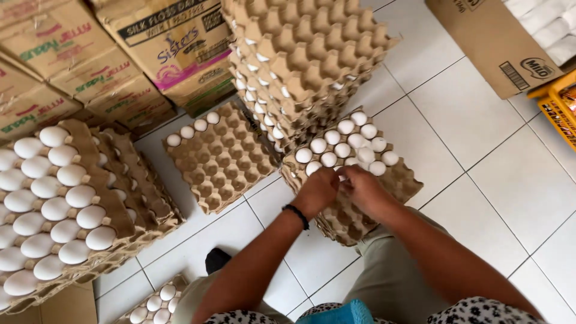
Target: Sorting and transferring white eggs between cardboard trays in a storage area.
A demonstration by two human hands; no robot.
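Observation:
Both hands reach over a brown cardboard egg tray [403,183] on the white tiled floor. White eggs [354,143] fill its far rows; the near cups are bare. My left hand [317,191], with a black band at the wrist, curls its fingers at the edge of the egg rows. My right hand [364,189] is beside it, fingers bent toward the same spot. Whether either hand grips an egg is hidden by the fingers. A second tray [225,157] to the left holds only a few eggs along its far edge.
A tall stack of empty trays [306,54] stands behind. At left a stack of trays full of white eggs [54,204]. Cardboard boxes [120,54] line the back left, another box [498,42] and a yellow crate [558,102] at right. More eggs [153,306] lie near my knee.

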